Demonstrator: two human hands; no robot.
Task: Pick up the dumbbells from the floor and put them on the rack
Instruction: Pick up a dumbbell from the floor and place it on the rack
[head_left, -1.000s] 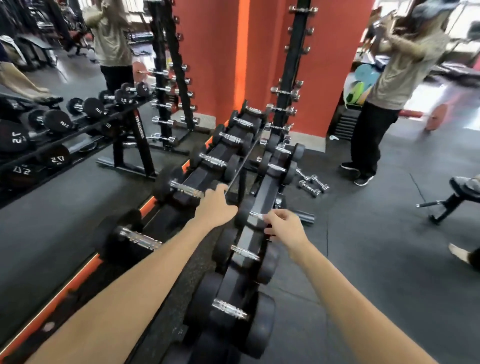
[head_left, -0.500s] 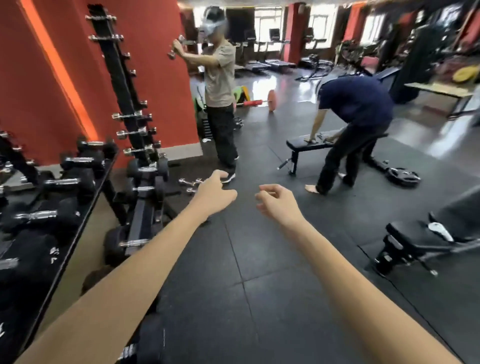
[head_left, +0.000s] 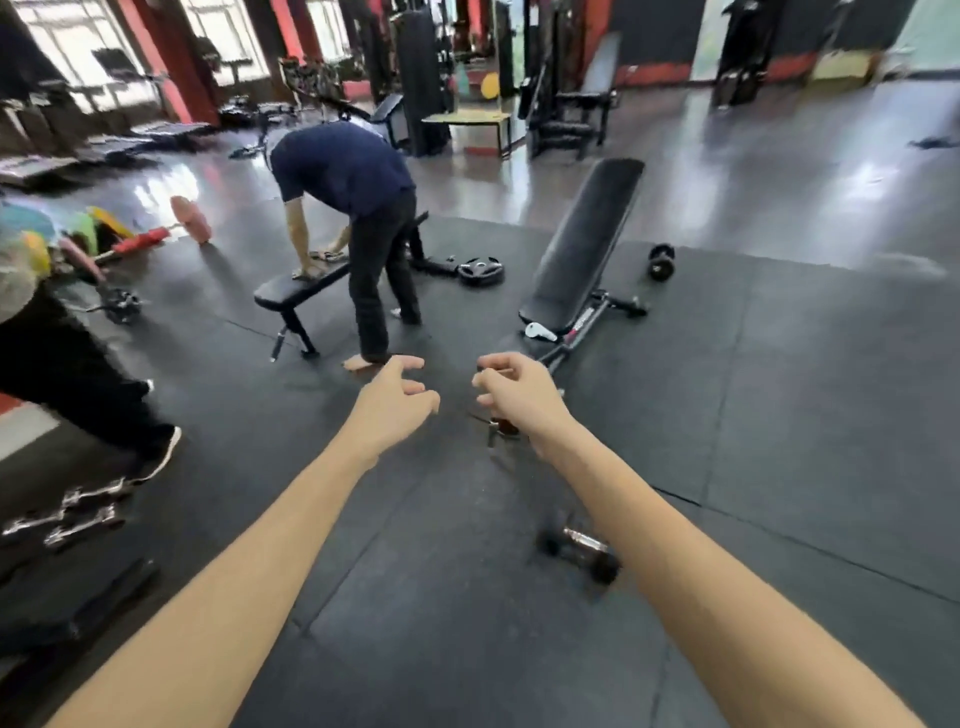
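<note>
1. Our left hand (head_left: 390, 402) is out in front with fingers loosely spread, holding nothing. Our right hand (head_left: 519, 391) hangs beside it, fingers loosely curled, also with nothing in it.
2. The nearest dumbbell (head_left: 579, 552) lies on the floor (head_left: 415, 597) mat, low and right of the middle, partly hidden by our right forearm. A second dumbbell (head_left: 661, 261) sits far off on the mat past the incline bench (head_left: 584, 244).
3. The near one is blurred. Its long axis seems to run from upper left to lower right across the mat, chrome handle in the middle, dark heads at each end.
4. To do this step well, we judge we should step closer, bend at the knees, and bring the right hand down across the handle, square to that axis, wrapping fully before lifting.
5. The rack is out of view, so we will need to turn round once loaded.
</note>
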